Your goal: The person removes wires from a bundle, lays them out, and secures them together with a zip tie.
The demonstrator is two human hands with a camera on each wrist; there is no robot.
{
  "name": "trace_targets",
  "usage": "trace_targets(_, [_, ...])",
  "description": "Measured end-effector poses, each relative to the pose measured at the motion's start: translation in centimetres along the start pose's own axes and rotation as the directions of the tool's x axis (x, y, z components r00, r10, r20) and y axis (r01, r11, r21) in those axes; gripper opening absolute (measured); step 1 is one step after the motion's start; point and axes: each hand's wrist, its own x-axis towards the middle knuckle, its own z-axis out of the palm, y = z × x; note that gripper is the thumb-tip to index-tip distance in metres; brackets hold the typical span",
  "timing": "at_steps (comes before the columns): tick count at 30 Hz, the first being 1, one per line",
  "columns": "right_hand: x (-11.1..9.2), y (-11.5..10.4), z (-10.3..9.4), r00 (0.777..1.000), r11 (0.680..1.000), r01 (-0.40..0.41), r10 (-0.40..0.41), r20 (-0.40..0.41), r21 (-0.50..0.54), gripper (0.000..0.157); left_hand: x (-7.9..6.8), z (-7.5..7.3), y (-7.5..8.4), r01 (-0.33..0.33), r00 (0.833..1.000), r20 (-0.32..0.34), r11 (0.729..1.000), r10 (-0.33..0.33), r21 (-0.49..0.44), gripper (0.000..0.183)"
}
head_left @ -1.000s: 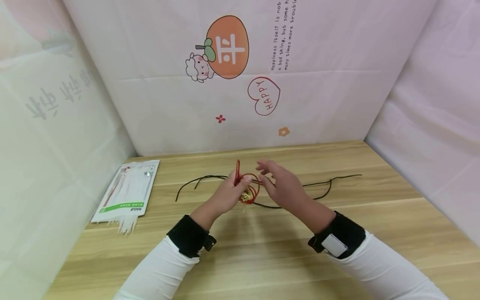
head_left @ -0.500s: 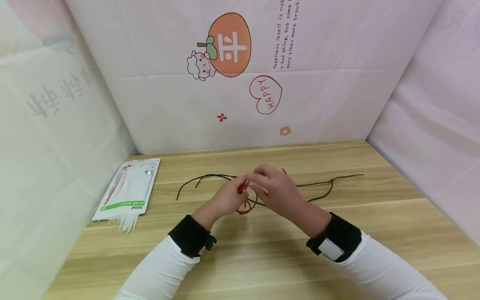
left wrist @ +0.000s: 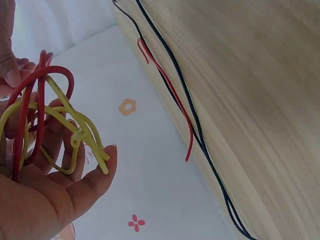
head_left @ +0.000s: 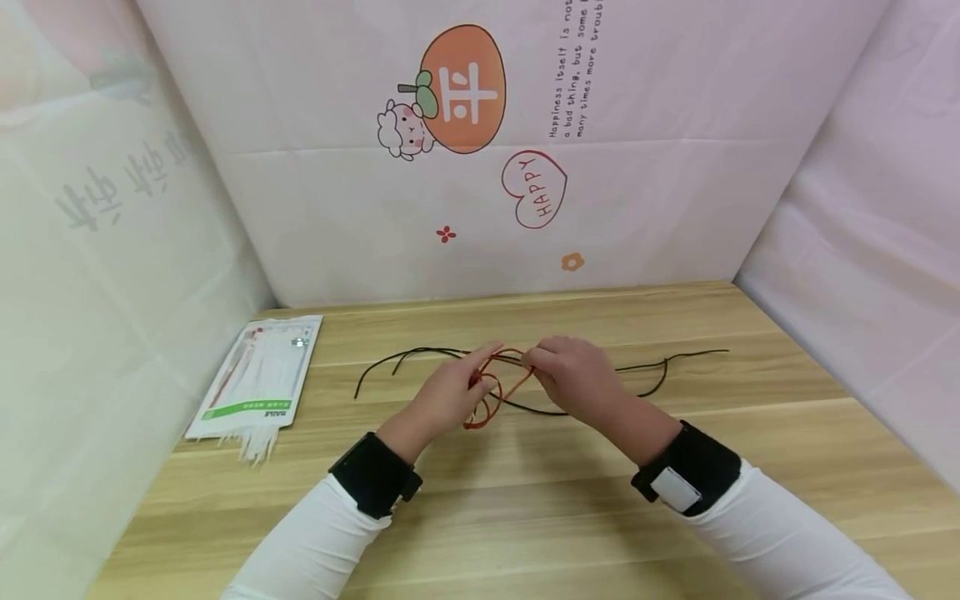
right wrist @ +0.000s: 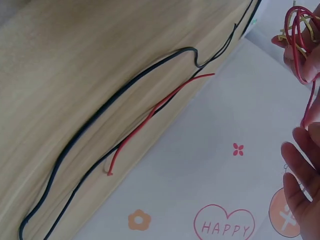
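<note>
The red wire [left wrist: 55, 69] and yellow wire [left wrist: 92, 145] loop in the grip of the left hand [head_left: 442, 396], the right hand [head_left: 579, 379] seemingly pinching the red wire above black wires [right wrist: 107, 104].

Your red cord [left wrist: 59, 68]: smooth, plastic-looking
Your wristbands [head_left: 375, 475]: matt cloth
Your tabletop [head_left: 525, 533]: smooth wood grain, faint sheen
Packet [head_left: 247, 371] at your frame's left: glossy plastic
Backdrop [head_left: 660, 208], upper frame: creased cloth

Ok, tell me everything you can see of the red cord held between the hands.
The red cord looks thin, smooth and flexible, perhaps plastic-coated. It is bent into several loops, mixed with yellow cord, and held above the table. The left hand holds the loops; the right hand pinches a stretch leading away from them. I can't make out its ends.
</note>
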Motion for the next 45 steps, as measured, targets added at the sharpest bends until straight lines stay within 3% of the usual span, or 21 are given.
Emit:
trace_targets(4, [-0.6,-0.1,0.3,0.999,0.997,-0.031,0.029,0.037,0.075,0.016,0.1,0.2,-0.1,0.006,1.000,-0.008,0.999,-0.006,0.052,0.044])
trace_targets(8, [-0.9,-0.5,0.5,0.993,0.982,-0.107,0.096,0.072,0.154,0.016,0.1,0.3,-0.2,0.054,0.997,-0.053,0.995,-0.050,0.087,0.021])
trace_targets(11, [-0.6,-0.6,0.5,0.981,0.971,-0.176,0.160,0.109,0.164,0.015,0.0,0.2,-0.3,0.040,0.995,-0.096,0.989,-0.026,0.142,0.015])
trace_targets(13, [-0.3,-0.6,0.4,0.959,0.954,-0.260,0.237,0.156,0.151,0.018,0.0,0.1,-0.5,0.021,0.994,-0.111,0.984,-0.001,0.175,0.014])
trace_targets(16, [-0.1,-0.5,0.2,0.896,0.904,-0.409,0.371,0.241,0.126,0.015,-0.1,-0.1,-0.7,-0.009,0.991,-0.130,0.979,0.036,0.203,0.014])
trace_targets(18, [-0.2,-0.2,0.0,0.860,0.880,-0.464,0.423,0.284,0.096,0.014,-0.1,-0.2,-0.9,-0.029,0.988,-0.145,0.977,0.061,0.213,0.015])
trace_targets(20, [-0.3,0.1,-0.2,0.847,0.876,-0.475,0.430,0.313,0.082,0.012,-0.2,-0.3,-1.1,-0.040,0.984,-0.159,0.972,0.079,0.231,0.016])
trace_targets(23, [-0.7,0.6,-0.5,0.861,0.896,-0.435,0.386,0.331,0.089,0.012,-0.3,-0.6,-1.5,-0.057,0.983,-0.154,0.962,0.101,0.268,0.019])
trace_targets(25, [-0.9,1.0,-0.7,0.888,0.919,-0.383,0.336,0.314,0.098,0.009,-0.5,-0.8,-1.8,-0.070,0.986,-0.125,0.950,0.113,0.304,0.024])
trace_targets(29, [-1.3,1.8,-0.9,0.955,0.969,-0.238,0.221,0.195,0.067,0.005,-1.0,-1.1,-2.2,-0.128,0.988,-0.026,0.911,0.150,0.391,0.026])
trace_targets(32, [-1.2,2.1,-0.9,0.987,0.990,-0.138,0.137,0.081,0.008,0.005,-1.4,-1.3,-2.3,-0.170,0.985,0.041,0.895,0.168,0.412,0.019])
trace_targets(35, [-1.0,2.4,-0.9,0.997,0.996,-0.071,0.072,0.004,-0.056,0.007,-1.6,-1.6,-2.3,-0.180,0.984,0.070,0.896,0.166,0.405,0.013])
trace_targets(39, [-1.0,2.8,-1.2,0.998,0.994,-0.044,0.040,-0.040,-0.102,0.010,-1.7,-2.2,-2.3,-0.136,0.991,0.049,0.903,0.128,0.408,0.015])
trace_targets(45, [-1.7,4.4,-2.3,0.986,0.985,-0.163,0.160,-0.052,-0.054,0.010,-2.7,-3.1,-3.5,-0.034,0.999,0.041,0.905,0.018,0.423,0.019])
